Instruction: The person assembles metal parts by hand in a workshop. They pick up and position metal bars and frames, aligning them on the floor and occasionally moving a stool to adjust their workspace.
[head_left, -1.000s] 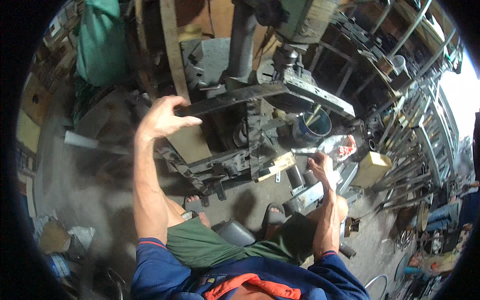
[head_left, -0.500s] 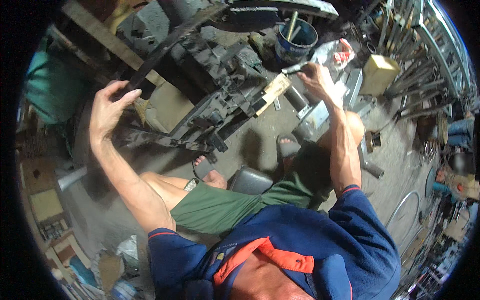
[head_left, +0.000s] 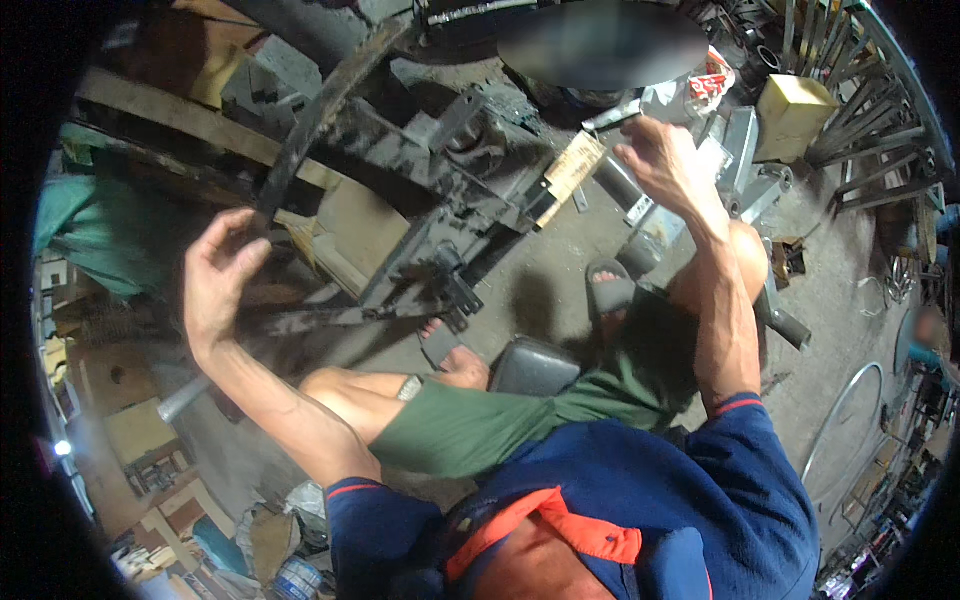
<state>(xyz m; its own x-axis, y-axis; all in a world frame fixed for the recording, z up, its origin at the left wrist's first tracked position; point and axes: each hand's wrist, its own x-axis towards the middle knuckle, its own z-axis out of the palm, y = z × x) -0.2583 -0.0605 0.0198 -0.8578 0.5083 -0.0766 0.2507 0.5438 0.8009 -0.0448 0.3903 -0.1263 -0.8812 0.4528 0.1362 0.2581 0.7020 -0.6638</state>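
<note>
The long dark curved bar (head_left: 312, 128) is matt metal with a scuffed, rough face; the blackened angular frame (head_left: 475, 232) looks like unevenly coated, dull metal. The flat pale-yellow strip (head_left: 573, 172) resembles stained wood. The rounded black seat (head_left: 537, 367) is smooth, faintly glossy; the dark green shorts (head_left: 490, 420) are matt cloth.

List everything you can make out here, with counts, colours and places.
Metal bar: one, dark, upper left
Metal frame: one, dark, centre
Wooden strip: one, pale, beside the frame
Container: one, yellow, upper right
Cloth: one, green, far left
Seat: one, black, below centre
Sandals: two, grey, near the seat
Other clutter: uncounted, mixed, edges
Shorts: one, green, lower centre
Shirt: one, blue, bottom
Left hand: one, bare, at bar's end
Right hand: one, bare, near wooden strip
</note>
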